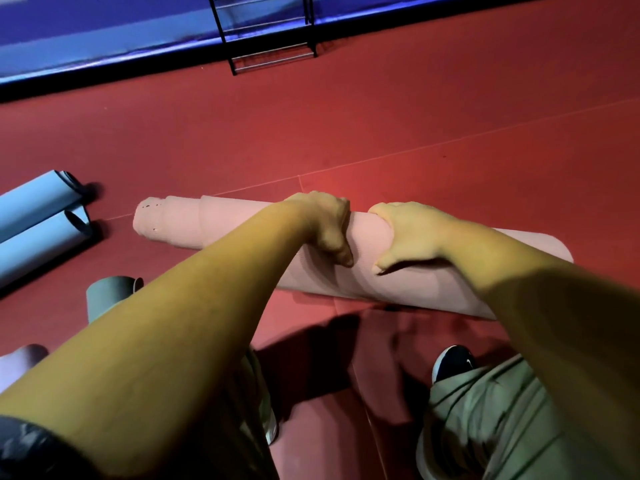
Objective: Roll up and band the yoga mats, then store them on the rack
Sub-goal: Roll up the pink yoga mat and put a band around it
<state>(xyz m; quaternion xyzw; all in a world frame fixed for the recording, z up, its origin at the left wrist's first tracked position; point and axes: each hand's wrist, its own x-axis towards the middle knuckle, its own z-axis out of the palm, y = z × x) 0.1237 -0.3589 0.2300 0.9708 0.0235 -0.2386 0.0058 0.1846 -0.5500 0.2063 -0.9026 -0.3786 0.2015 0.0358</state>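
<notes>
Head view: pink mat (225, 223) is lying rolled on the red floor (415, 116), left hand (325, 226) and right hand (408, 237) gripping its middle, fingers curling over it. Rolling appears done; banding is coming next, needing one hand holding the roll tight.

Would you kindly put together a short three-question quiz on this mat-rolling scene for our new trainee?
1. True or false: the left hand and the right hand both grip the pink mat.
2. How many light blue rolled mats lie at the left? A: one. B: two. C: four.
3. Fill in: the black rack stands in front of ___ padding.

Key: 1 true; 2 B; 3 blue.
</notes>
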